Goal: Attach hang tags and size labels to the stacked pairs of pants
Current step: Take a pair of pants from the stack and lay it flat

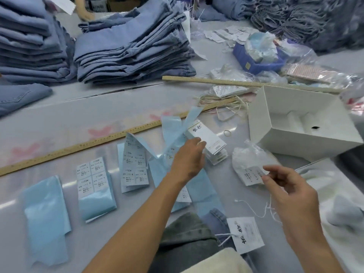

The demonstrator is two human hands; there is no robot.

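Grey tabletop (65, 115) is stretching across the whole view, with two stacks of folded blue pants (132, 48) sitting at the far left and a wooden ruler (82, 145) lying diagonally, its long axis rising from the left edge toward the right. Nearer the person, sheets of size labels (92, 174) on pale blue backing are lying side by side, long axes running roughly away from the person, print facing up; a bare blue backing strip (46, 213) is lying furthest left.

Moving right, the left hand (188, 158) is reaching over the label sheets — its fingertips are touching the top card of a stack of hang tags (208, 142), fingers fairly straight, though whether they are pinching the card I cannot tell. The stack is white with black calligraphy, its long axis angling up-left to down-right.

Further right, the right hand (283, 184) is half closed, thumb and forefinger pinching a single white label (253, 175) printed with small text, just in front of a crumpled clear bag (248, 154). A white string (254, 209) is trailing under this hand, and a strung tag (245, 234) is lying on dark pants at the near edge. Behind, a white box (275, 133) is standing open — tilted toward the person.
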